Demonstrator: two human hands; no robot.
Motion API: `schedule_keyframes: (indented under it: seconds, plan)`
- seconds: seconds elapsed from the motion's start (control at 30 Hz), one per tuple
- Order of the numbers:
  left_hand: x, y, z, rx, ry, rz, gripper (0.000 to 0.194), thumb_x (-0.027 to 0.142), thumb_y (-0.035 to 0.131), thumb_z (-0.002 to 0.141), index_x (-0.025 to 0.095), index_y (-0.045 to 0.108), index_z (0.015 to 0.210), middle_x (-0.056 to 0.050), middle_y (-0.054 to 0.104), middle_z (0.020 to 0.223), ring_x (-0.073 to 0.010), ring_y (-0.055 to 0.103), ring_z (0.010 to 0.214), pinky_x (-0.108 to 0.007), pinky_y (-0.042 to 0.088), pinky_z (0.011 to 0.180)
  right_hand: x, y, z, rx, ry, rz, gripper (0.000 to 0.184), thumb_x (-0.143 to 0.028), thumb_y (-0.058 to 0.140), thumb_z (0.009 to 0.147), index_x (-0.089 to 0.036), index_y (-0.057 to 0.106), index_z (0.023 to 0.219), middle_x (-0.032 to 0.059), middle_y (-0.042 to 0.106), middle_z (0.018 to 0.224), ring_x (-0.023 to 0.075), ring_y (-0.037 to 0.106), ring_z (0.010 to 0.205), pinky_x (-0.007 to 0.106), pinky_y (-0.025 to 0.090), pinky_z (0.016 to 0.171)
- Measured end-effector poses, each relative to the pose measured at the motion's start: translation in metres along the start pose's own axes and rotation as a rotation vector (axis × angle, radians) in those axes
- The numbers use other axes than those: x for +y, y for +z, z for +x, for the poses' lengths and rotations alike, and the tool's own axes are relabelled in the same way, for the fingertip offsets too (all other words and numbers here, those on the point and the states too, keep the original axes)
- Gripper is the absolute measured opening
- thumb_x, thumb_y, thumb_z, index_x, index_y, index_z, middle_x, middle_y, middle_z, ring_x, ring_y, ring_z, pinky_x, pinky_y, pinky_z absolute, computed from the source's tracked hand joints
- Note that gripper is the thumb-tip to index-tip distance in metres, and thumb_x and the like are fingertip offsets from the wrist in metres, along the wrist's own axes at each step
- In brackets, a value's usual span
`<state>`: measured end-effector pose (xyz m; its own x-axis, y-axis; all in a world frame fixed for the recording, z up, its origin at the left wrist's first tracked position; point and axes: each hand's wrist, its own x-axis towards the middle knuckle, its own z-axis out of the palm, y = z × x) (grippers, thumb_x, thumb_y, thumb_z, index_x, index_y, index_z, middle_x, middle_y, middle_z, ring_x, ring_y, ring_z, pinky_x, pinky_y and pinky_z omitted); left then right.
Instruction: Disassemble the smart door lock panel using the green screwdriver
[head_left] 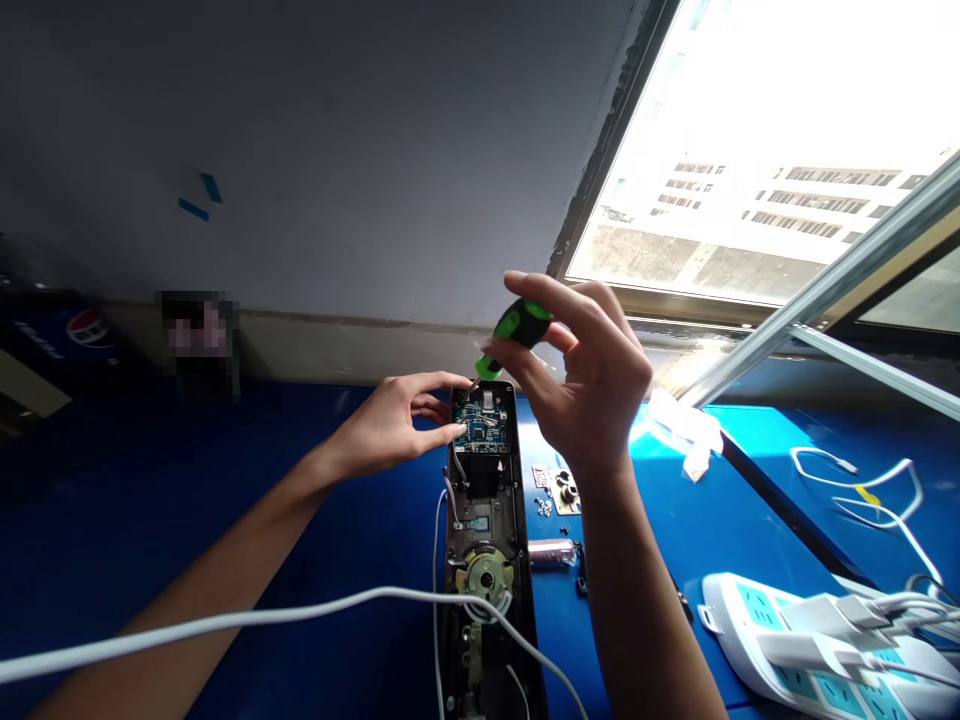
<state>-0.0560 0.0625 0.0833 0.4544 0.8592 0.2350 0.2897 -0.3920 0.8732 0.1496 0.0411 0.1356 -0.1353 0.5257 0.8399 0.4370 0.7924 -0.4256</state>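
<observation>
A long black housing (pixel 519 500), which looks like an opened electronic door lock, lies lengthwise in front of me. In its far end is a blue circuit board (pixel 484 430), and a round metal part (pixel 486 573) sits lower down. My left hand (pixel 401 420) grips the housing's far left edge, its thumb at the board's side. My right hand (pixel 581 360) is closed round the handle of a green and black screwdriver (pixel 517 328). The screwdriver is tilted, its shaft pointing down to the board's upper left corner. Whether the tip sits in a screw is too small to tell.
Small screws (pixel 544 505), a round-holed part (pixel 568 492) and a pinkish cylinder (pixel 553 553) lie right of the housing. A white cable (pixel 300 612) crosses in front. A power strip (pixel 817 640) with plugs stands at right, below a coiled white cable (pixel 874 505). Behind are a wall and window.
</observation>
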Motion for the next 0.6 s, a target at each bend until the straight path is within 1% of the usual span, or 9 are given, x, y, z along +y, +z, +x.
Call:
schedule_keyframes:
  seconds: [0.07, 0.1, 0.17, 0.2, 0.27, 0.37, 0.43, 0.5, 0.6]
  plan:
    - [0.0, 0.0, 0.0, 0.002, 0.005, 0.004, 0.051, 0.032, 0.08, 0.084, 0.02, 0.068, 0.131, -0.008, 0.078, 0.118, -0.0229, 0.077, 0.095, -0.04, 0.065, 0.093, -0.001, -0.001, 0.0, 0.02, 0.019, -0.012, 0.047, -0.031, 0.065, 0.098, -0.041, 0.062, 0.144, 0.0047, 0.065, 0.135, 0.0254, 0.068, 0.113, 0.049, 0.065, 0.095]
    - [0.0, 0.0, 0.0, 0.002, 0.007, 0.007, 0.05, 0.032, 0.08, 0.084, 0.02, 0.069, 0.131, -0.008, 0.078, 0.118, -0.0227, 0.077, 0.094, -0.04, 0.064, 0.093, -0.003, -0.002, 0.001, -0.006, 0.019, -0.003, 0.047, -0.031, 0.061, 0.1, -0.04, 0.06, 0.146, 0.0048, 0.065, 0.137, 0.0251, 0.068, 0.116, 0.048, 0.065, 0.096]
    - [0.0, 0.0, 0.0, 0.004, 0.007, 0.01, 0.05, 0.031, 0.08, 0.084, 0.019, 0.069, 0.131, -0.008, 0.078, 0.119, -0.0224, 0.077, 0.094, -0.04, 0.064, 0.093, -0.008, -0.006, 0.004, -0.106, 0.019, 0.03, 0.048, -0.029, 0.049, 0.105, -0.036, 0.055, 0.152, 0.0054, 0.064, 0.142, 0.0245, 0.067, 0.123, 0.046, 0.064, 0.099]
    - [0.0, 0.0, -0.001, 0.002, 0.007, 0.009, 0.049, 0.031, 0.079, 0.084, 0.019, 0.069, 0.13, -0.008, 0.078, 0.119, -0.0224, 0.076, 0.095, -0.04, 0.064, 0.094, -0.012, -0.008, 0.006, -0.156, 0.029, 0.042, 0.049, -0.028, 0.046, 0.106, -0.035, 0.054, 0.153, 0.0054, 0.065, 0.143, 0.0245, 0.067, 0.125, 0.045, 0.063, 0.1]
    - [0.0, 0.0, -0.001, -0.001, 0.007, 0.004, 0.049, 0.031, 0.079, 0.084, 0.019, 0.069, 0.131, -0.008, 0.078, 0.119, -0.0227, 0.076, 0.096, -0.04, 0.064, 0.094, -0.018, -0.01, 0.009, -0.193, 0.051, 0.058, 0.047, -0.028, 0.048, 0.105, -0.034, 0.057, 0.151, 0.0041, 0.068, 0.14, 0.024, 0.068, 0.125, 0.044, 0.063, 0.1]
    - [-0.002, 0.001, -0.001, -0.003, 0.011, 0.009, 0.048, 0.032, 0.08, 0.085, 0.02, 0.069, 0.13, -0.007, 0.078, 0.116, -0.0235, 0.076, 0.099, -0.041, 0.063, 0.096, -0.022, -0.008, 0.01, -0.165, 0.037, 0.077, 0.04, -0.027, 0.055, 0.102, -0.034, 0.067, 0.14, 0.0026, 0.071, 0.134, 0.0227, 0.07, 0.12, 0.042, 0.064, 0.1]
    - [-0.004, 0.002, 0.0, -0.002, 0.011, 0.015, 0.046, 0.032, 0.079, 0.086, 0.019, 0.069, 0.129, -0.007, 0.078, 0.113, -0.0236, 0.076, 0.099, -0.042, 0.062, 0.098, -0.021, -0.005, 0.009, -0.147, 0.02, 0.078, 0.036, -0.027, 0.058, 0.101, -0.033, 0.07, 0.135, 0.0031, 0.072, 0.131, 0.022, 0.071, 0.118, 0.041, 0.063, 0.1]
    - [-0.006, 0.003, 0.001, 0.003, 0.009, 0.014, 0.044, 0.033, 0.079, 0.086, 0.019, 0.069, 0.128, -0.007, 0.078, 0.112, -0.0234, 0.076, 0.098, -0.042, 0.062, 0.098, -0.019, -0.001, 0.007, -0.137, 0.025, 0.073, 0.035, -0.027, 0.057, 0.101, -0.031, 0.069, 0.134, 0.0037, 0.071, 0.133, 0.0212, 0.07, 0.118, 0.039, 0.064, 0.099]
    - [-0.008, 0.002, 0.001, 0.015, 0.012, 0.022, 0.047, 0.034, 0.08, 0.086, 0.021, 0.068, 0.13, -0.007, 0.077, 0.118, -0.0228, 0.076, 0.098, -0.041, 0.063, 0.098, -0.015, -0.001, 0.006, -0.159, 0.052, 0.077, 0.039, -0.027, 0.054, 0.103, -0.03, 0.063, 0.14, 0.0033, 0.068, 0.139, 0.0203, 0.069, 0.124, 0.036, 0.064, 0.099]
